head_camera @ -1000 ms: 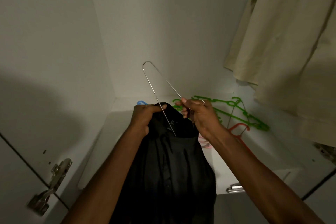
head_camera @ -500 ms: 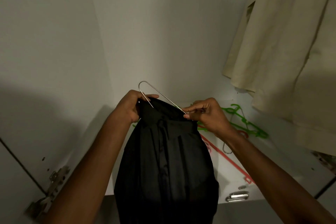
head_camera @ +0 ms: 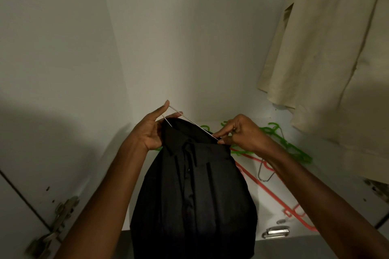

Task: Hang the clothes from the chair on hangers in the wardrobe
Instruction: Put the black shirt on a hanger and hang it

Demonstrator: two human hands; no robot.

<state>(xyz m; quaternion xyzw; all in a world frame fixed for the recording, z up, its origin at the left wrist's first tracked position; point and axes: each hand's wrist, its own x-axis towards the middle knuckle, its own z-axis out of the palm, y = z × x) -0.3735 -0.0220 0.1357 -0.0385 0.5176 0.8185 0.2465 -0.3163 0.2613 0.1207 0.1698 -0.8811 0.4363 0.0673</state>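
A person is standing at an open white wardrobe [head_camera: 168,38] and is holding a black shirt [head_camera: 193,195] up in front of its lower shelf [head_camera: 336,185]. The shirt is hanging down between the two forearms, its collar at the top and its button placket facing the camera, and a thin wire hanger [head_camera: 189,121] is poking out of the collar opening, its bent end showing above the fabric and one straight wire running down to the right. The left hand [head_camera: 151,132] is holding the left side of the collar, its grip closing around the fabric with the thumb lying across the top near the hanger's bend and the forefinger reaching up beside the wire. The right hand [head_camera: 240,132] is pinching the wire and the collar edge together at the right, its grip closing on the hanger between thumb and fingertips. Behind the hands, green plastic hangers [head_camera: 284,143] are lying in a loose heap on the shelf, and red plastic hangers [head_camera: 263,187] are lying across the shelf nearer the front edge, with another wire hanger [head_camera: 264,172] resting among them. A cream garment [head_camera: 326,59] is hanging at the upper right. A metal door hinge [head_camera: 56,227] is showing at the lower left, and a metal fitting [head_camera: 275,233] is sitting at the shelf's front edge.
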